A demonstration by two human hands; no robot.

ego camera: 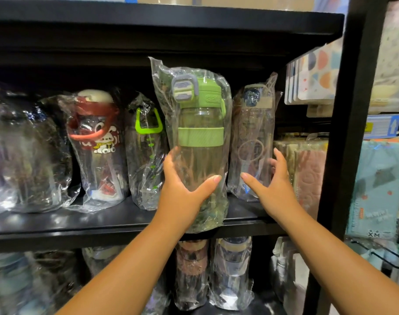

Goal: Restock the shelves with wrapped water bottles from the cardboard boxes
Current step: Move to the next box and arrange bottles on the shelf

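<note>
My left hand (182,192) grips the lower body of a clear bottle with a green lid and green band (199,133), sealed in crinkled plastic wrap. It stands upright, its base hanging at the front edge of the black middle shelf (80,220). My right hand (273,185) is spread around the lower part of a wrapped clear bottle with a dark blue cap (253,142), which stands on the shelf to the right. Whether those fingers touch the wrap I cannot tell.
Left of the green bottle stand a wrapped bottle with a lime strap (146,155), a red-lidded cartoon bottle (96,146) and darker wrapped bottles. More wrapped bottles (230,271) fill the shelf below. A black upright post (350,133) borders the right, with packaged goods beyond.
</note>
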